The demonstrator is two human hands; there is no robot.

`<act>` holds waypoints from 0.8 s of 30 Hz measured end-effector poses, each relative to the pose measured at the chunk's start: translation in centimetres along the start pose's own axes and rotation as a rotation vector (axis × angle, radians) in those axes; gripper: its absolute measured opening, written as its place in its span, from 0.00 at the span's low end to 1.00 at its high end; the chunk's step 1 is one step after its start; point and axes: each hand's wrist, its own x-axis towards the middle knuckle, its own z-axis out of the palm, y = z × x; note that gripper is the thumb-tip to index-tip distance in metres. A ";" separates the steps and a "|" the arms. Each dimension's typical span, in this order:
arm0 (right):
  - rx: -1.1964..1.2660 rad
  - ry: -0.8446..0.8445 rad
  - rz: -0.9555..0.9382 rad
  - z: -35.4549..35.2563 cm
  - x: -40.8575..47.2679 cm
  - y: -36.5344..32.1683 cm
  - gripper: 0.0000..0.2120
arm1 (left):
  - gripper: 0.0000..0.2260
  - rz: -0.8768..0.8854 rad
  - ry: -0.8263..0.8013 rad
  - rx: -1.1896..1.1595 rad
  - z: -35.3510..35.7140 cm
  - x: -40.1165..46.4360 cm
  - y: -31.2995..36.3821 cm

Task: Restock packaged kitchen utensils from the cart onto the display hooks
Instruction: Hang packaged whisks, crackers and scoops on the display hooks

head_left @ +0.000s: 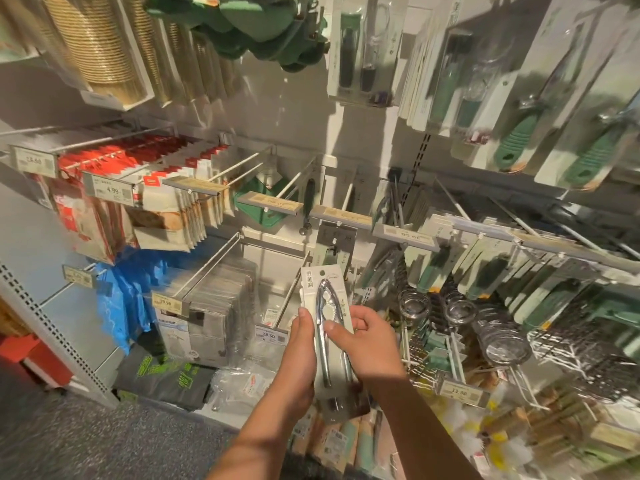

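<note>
Store hook wall (pixel 294 109), carded nutcracker (pixel 329 323) upright, gripped between left hand (pixel 303 355), right hand (pixel 370 344)

Warm patchy light, hard shadows, blurred edges (wide-angle bend), sharper centre

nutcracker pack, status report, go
Left hand and right hand both grip nutcracker pack. Not yet hung. Hook ahead, unobstructed.

A carded metal nutcracker pack (pixel 329 327) — white backing, hang hole uppermost — stands upright before the hooks.
</note>
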 end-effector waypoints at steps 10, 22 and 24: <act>0.197 0.086 0.039 -2.3 -0.2 0.5 0.08 | 0.13 0.066 -0.008 0.077 -0.5 -0.5 1.4; 0.238 0.239 -0.027 -4.6 0.3 -0.9 0.27 | 0.08 0.118 0.012 0.122 0.2 -0.6 1.7; 0.221 0.245 -0.039 -5.2 0.7 -1.3 0.21 | 0.11 0.132 0.026 0.120 0.2 -0.6 1.8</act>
